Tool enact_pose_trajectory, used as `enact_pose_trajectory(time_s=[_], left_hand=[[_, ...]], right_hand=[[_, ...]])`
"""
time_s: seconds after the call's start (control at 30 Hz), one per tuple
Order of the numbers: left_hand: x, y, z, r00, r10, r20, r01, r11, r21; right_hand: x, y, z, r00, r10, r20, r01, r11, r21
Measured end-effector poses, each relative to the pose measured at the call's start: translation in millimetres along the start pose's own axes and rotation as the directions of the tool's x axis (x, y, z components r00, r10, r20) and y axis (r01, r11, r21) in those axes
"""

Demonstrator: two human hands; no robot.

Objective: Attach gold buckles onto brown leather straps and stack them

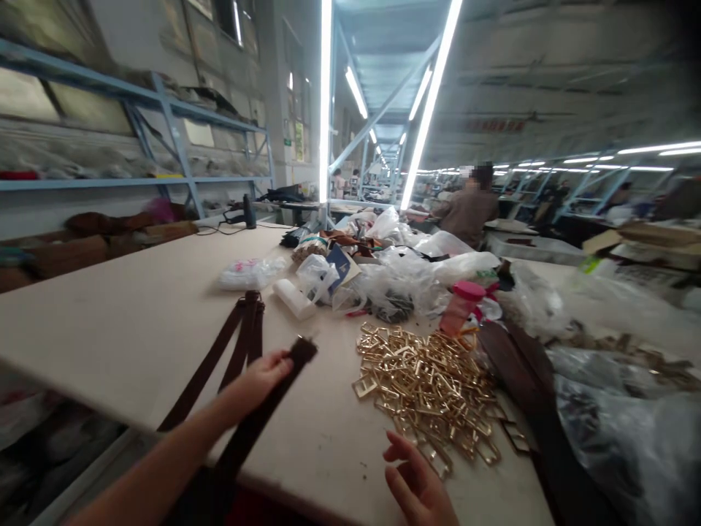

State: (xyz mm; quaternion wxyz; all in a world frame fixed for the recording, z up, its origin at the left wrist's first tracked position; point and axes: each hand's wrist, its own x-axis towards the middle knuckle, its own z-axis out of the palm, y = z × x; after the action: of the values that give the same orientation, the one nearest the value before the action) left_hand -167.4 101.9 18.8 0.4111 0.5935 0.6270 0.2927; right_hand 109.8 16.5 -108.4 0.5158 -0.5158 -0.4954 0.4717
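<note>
My left hand [271,371] is closed on a dark brown strap [257,416] near its end, where a bit of metal shows at the tip. The strap runs down toward me over the table's front edge. Close to the near edge, my right hand [413,482] has its fingers apart and curved, with nothing seen in them. Just beyond it spreads a pile of gold metal buckles [427,387]. Left of my left hand, more brown straps [241,329] lie bunched at their far end and hang over the front edge.
Clear plastic bags [405,277] are heaped at the back, with a white roll [294,298] before them. A pink-lidded cup [463,307] stands behind the buckles. Dark brown strips [520,365] lie at right. A person [469,208] is beyond the table [136,314].
</note>
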Motion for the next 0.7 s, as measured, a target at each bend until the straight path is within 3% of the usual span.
enact_pose_trajectory(time_s=[0.1,0.17,0.23,0.3,0.4,0.47,0.53,0.6,0.7], left_hand=[[56.1,-11.3,-52.3,0.992,-0.038,-0.123,0.057,0.987,0.152],[82.3,-27.9,-71.5,0.968,-0.025,-0.251,0.1,0.951,0.293],[93.5,-48.9,-75.3,0.945,0.023,-0.325,0.133,0.883,0.45],[92.7,-68.4,-66.1,0.95,0.06,-0.305,0.13,0.814,0.566],[84.6,-81.7,-33.6,0.935,0.195,-0.297,0.076,0.707,0.703],[84.1,-75.3,-0.4,0.932,0.295,-0.213,-0.032,0.65,0.759],[90.7,-59.0,40.9,0.927,0.372,-0.056,-0.2,0.613,0.764],[101.7,-37.9,86.8,0.895,0.44,0.069,-0.35,0.599,0.72],[116.5,-9.8,151.9,0.85,0.52,0.083,-0.445,0.626,0.64]], right_hand=[[-1.2,7.8,-10.3,1.0,0.006,-0.022,-0.007,0.999,-0.041],[-2.0,12.7,-12.1,0.999,0.008,-0.054,-0.008,1.0,-0.014],[-1.6,16.3,-11.9,0.997,0.011,-0.077,-0.01,1.0,0.019],[-0.6,18.0,-11.3,0.996,0.017,-0.093,-0.013,0.999,0.039],[0.1,16.4,-10.9,0.996,-0.014,-0.089,0.014,1.0,0.004],[-0.3,11.9,-11.4,0.997,-0.049,-0.064,0.046,0.998,-0.051],[-1.2,5.6,-12.6,0.997,-0.077,-0.026,0.073,0.991,-0.111],[-2.0,0.2,-14.3,0.995,-0.097,-0.003,0.095,0.981,-0.169],[-0.9,-0.9,-17.2,0.99,-0.138,-0.006,0.132,0.958,-0.254]])
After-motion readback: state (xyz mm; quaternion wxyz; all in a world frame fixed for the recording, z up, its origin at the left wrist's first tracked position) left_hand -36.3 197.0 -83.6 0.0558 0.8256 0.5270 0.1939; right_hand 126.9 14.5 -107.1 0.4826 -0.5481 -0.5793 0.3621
